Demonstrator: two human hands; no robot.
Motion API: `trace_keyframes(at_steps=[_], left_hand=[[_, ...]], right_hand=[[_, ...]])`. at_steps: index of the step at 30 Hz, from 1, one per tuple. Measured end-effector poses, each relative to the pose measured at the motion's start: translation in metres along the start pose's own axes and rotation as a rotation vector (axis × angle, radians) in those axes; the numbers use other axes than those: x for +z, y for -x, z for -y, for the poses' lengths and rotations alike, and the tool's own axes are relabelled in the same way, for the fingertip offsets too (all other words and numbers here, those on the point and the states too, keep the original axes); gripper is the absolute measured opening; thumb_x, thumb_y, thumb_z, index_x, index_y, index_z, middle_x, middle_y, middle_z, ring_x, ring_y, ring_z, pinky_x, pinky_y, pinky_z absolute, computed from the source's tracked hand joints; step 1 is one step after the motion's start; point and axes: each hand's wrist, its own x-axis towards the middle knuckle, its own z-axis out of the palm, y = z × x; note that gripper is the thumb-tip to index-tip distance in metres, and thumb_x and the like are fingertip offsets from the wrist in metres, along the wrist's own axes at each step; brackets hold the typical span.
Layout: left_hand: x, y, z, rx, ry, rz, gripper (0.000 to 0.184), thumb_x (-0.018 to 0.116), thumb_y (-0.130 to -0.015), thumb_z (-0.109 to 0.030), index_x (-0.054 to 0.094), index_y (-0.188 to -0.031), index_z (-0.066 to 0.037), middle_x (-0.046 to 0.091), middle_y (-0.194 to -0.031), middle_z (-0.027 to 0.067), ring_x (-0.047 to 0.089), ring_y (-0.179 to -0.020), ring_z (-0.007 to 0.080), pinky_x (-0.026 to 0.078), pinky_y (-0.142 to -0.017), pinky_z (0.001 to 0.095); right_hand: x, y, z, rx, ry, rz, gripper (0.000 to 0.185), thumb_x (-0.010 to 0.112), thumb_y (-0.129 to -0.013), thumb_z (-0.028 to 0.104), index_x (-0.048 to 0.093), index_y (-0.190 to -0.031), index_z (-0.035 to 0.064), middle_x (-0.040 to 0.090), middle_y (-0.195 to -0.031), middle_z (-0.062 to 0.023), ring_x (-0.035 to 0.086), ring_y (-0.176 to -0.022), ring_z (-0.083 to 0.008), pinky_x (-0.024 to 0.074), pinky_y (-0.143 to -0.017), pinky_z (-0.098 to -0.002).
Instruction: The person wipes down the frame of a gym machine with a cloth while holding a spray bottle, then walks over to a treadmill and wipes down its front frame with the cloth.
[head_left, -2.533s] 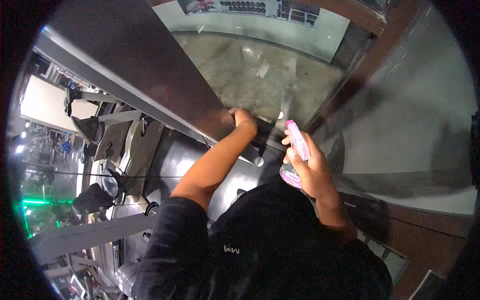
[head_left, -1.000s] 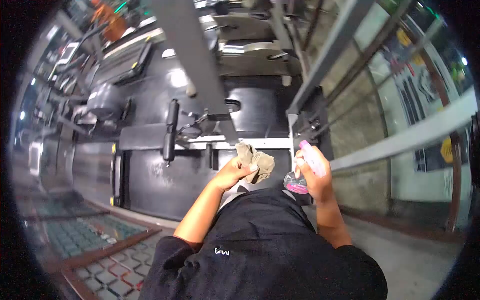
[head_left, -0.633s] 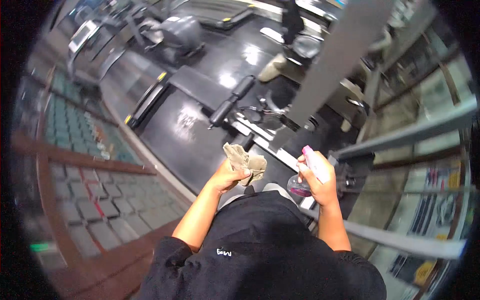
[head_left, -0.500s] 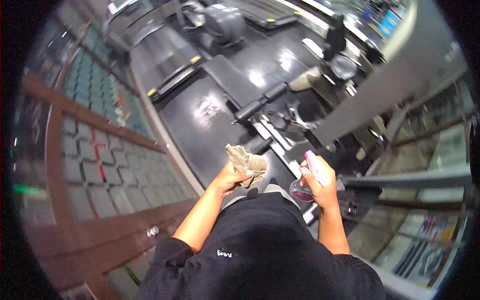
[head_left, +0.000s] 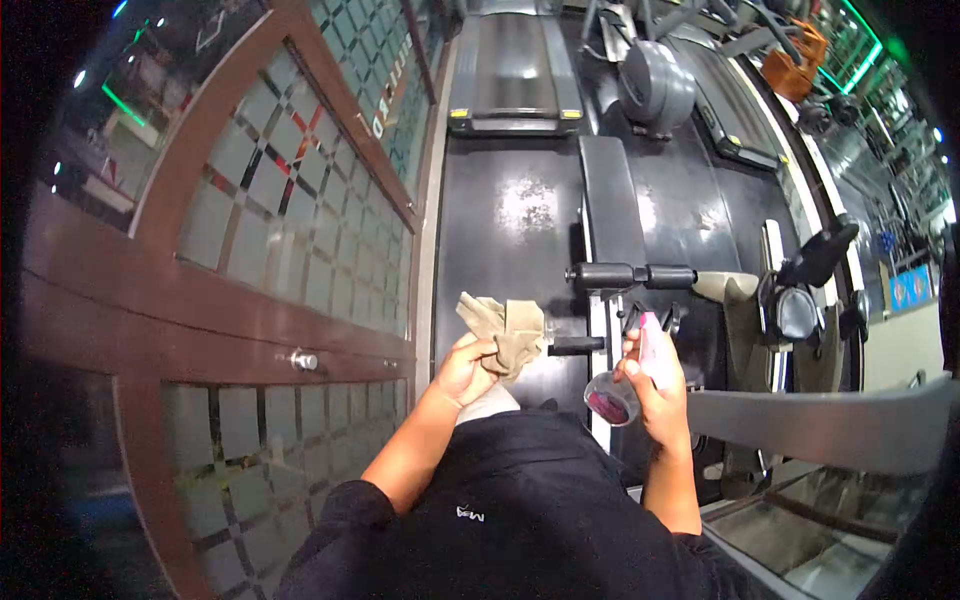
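A crumpled beige cloth [head_left: 518,338] is bunched in my left hand [head_left: 466,372], thumb pressed on top and its loose folds spreading past the fingers. My right hand [head_left: 660,388] is wrapped around the neck of a spray bottle [head_left: 612,400] with a pink and white head. The bottle's clear body tilts to the left, and dark pink liquid shows inside. Cloth and bottle are apart, both held in front of my waist. Below them lies a padded exercise bench [head_left: 612,200] with black foam rollers [head_left: 605,275].
To the left runs a brown-framed door with patterned glass panes [head_left: 300,170] and a round metal knob [head_left: 304,361]. A treadmill [head_left: 510,75] stands ahead on black flooring [head_left: 500,220]. On the right, a grey machine beam [head_left: 820,430] juts close to my right arm.
My view has swung left, so the door and treadmill now appear straighter and the grey beam sits lower. Both hands keep their hold on the cloth and the spray bottle.
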Motion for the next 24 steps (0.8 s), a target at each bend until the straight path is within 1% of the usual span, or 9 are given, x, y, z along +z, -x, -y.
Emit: trace_keyframes(at_steps=[2,5,9,11,14,17,18,22,24], left_hand=[[0.007,0.004,-0.006,0.098,-0.007,-0.073,0.065,0.061,-0.095,-0.006,0.034,-0.153,-0.001,0.05,-0.15,0.0186,0.05,-0.139,0.0377,0.041,-0.116,0.0532],[0.013,0.01,-0.029,0.187,-0.006,-0.085,0.063,0.064,-0.096,-0.01,0.036,-0.151,0.004,0.053,-0.146,0.0199,0.055,-0.134,0.0349,0.042,-0.115,0.049],[-0.027,0.001,-0.063,0.328,0.027,-0.146,0.064,0.062,-0.098,-0.013,0.033,-0.153,0.002,0.052,-0.148,0.02,0.053,-0.136,0.034,0.042,-0.115,0.0495],[-0.041,-0.011,-0.095,0.313,-0.01,-0.194,0.06,0.058,-0.096,-0.008,0.036,-0.151,0.003,0.052,-0.147,0.0193,0.053,-0.136,0.0339,0.042,-0.115,0.0493],[-0.049,-0.035,-0.152,0.286,-0.028,-0.196,0.054,0.052,-0.092,-0.002,0.043,-0.145,0.003,0.057,-0.141,0.0167,0.056,-0.132,0.0326,0.044,-0.113,0.0465],[-0.066,-0.073,-0.201,0.289,-0.147,-0.265,0.053,0.054,-0.092,-0.002,0.044,-0.144,0.002,0.059,-0.137,0.0155,0.058,-0.13,0.031,0.046,-0.11,0.0442],[-0.071,-0.089,-0.211,0.342,-0.15,-0.357,0.044,0.053,-0.094,-0.005,0.049,-0.138,0.004,0.063,-0.131,0.0153,0.063,-0.12,0.0284,0.05,-0.104,0.0419],[-0.077,-0.136,-0.261,0.253,-0.152,-0.441,0.034,0.06,-0.092,-0.005,0.058,-0.125,0.0,0.068,-0.117,0.0103,0.068,-0.107,0.0233,0.054,-0.097,0.0382],[-0.088,-0.16,-0.276,0.197,-0.13,-0.473,0.036,0.061,-0.092,-0.004,0.057,-0.127,-0.002,0.067,-0.118,0.0088,0.067,-0.109,0.0229,0.053,-0.097,0.0388]], right_hand=[[0.001,-0.021,-0.007,0.049,0.019,0.078,0.049,0.063,-0.099,0.008,0.048,-0.145,-0.0008,0.057,-0.118,-0.0084,0.061,-0.094,-0.0146,0.0558,-0.079,-0.0313],[0.009,-0.062,-0.019,0.063,0.043,0.202,0.054,0.062,-0.102,0.012,0.044,-0.151,0.0021,0.057,-0.124,-0.0095,0.061,-0.096,-0.0155,0.0558,-0.082,-0.0329],[0.044,-0.126,-0.028,0.044,-0.012,0.251,0.051,0.061,-0.102,0.012,0.045,-0.15,0.0012,0.058,-0.126,-0.0098,0.061,-0.096,-0.0166,0.0554,-0.082,-0.034],[0.071,-0.159,-0.024,0.037,-0.045,0.233,0.044,0.06,-0.101,0.013,0.05,-0.142,-0.0019,0.06,-0.123,-0.0105,0.062,-0.093,-0.0179,0.0544,-0.082,-0.0347],[0.102,-0.207,-0.022,0.024,-0.073,0.241,0.053,0.06,-0.101,0.014,0.043,-0.149,-0.0014,0.059,-0.127,-0.012,0.062,-0.098,-0.0189,0.0549,-0.083,-0.0359],[0.126,-0.248,-0.02,-0.014,-0.093,0.255,0.051,0.06,-0.102,0.011,0.044,-0.149,-0.0008,0.058,-0.127,-0.0118,0.063,-0.096,-0.0189,0.0549,-0.083,-0.0345],[0.132,-0.263,-0.021,-0.032,-0.105,0.259,0.051,0.06,-0.102,0.01,0.045,-0.149,-0.0003,0.057,-0.128,-0.0116,0.063,-0.094,-0.0187,0.0549,-0.083,-0.0337],[0.147,-0.311,-0.018,0.024,-0.081,0.222,0.046,0.064,-0.1,0.01,0.05,-0.142,-0.0004,0.061,-0.121,-0.0104,0.065,-0.093,-0.0172,0.0554,-0.083,-0.0335],[0.147,-0.335,-0.022,0.045,-0.03,0.19,0.043,0.065,-0.1,0.009,0.052,-0.139,0.0001,0.062,-0.12,-0.0095,0.065,-0.093,-0.0161,0.0555,-0.083,-0.0327]])
